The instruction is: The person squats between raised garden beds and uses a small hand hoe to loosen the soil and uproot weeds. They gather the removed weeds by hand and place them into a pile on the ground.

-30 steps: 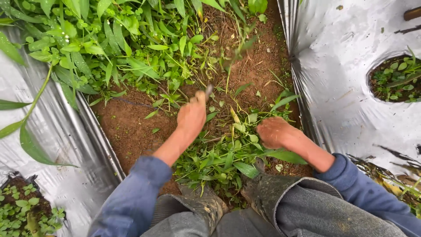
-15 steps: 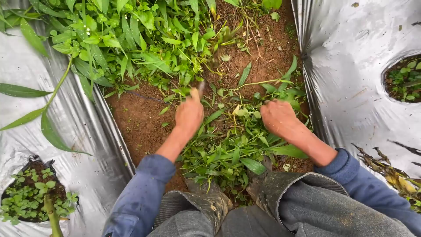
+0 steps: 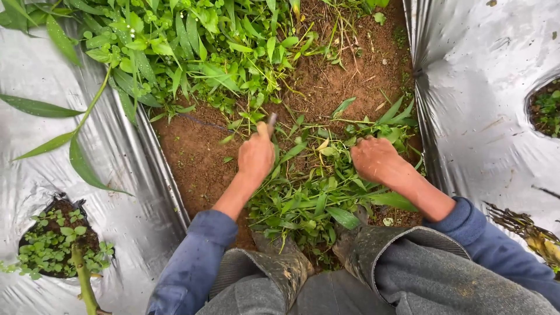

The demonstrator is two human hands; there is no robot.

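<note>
My left hand (image 3: 255,154) is closed around a small hand tool whose grey tip (image 3: 271,120) pokes out toward the standing weeds (image 3: 192,46). My right hand (image 3: 376,158) presses palm-down, fingers curled, into a pile of cut green weeds (image 3: 309,198) lying on the brown soil (image 3: 192,157). Both arms wear blue sleeves. My muddy boots (image 3: 280,268) sit just below the pile.
Silver plastic mulch sheets (image 3: 484,116) flank the soil furrow on both sides. A hole in the left sheet holds small seedlings (image 3: 55,245); another planting hole (image 3: 545,108) shows at the right edge. Long leaves (image 3: 52,146) lie across the left sheet.
Both hands have moved forward along the furrow toward the standing weeds. The view shifted with them, and the pile of cut weeds now lies closer to my boots.
</note>
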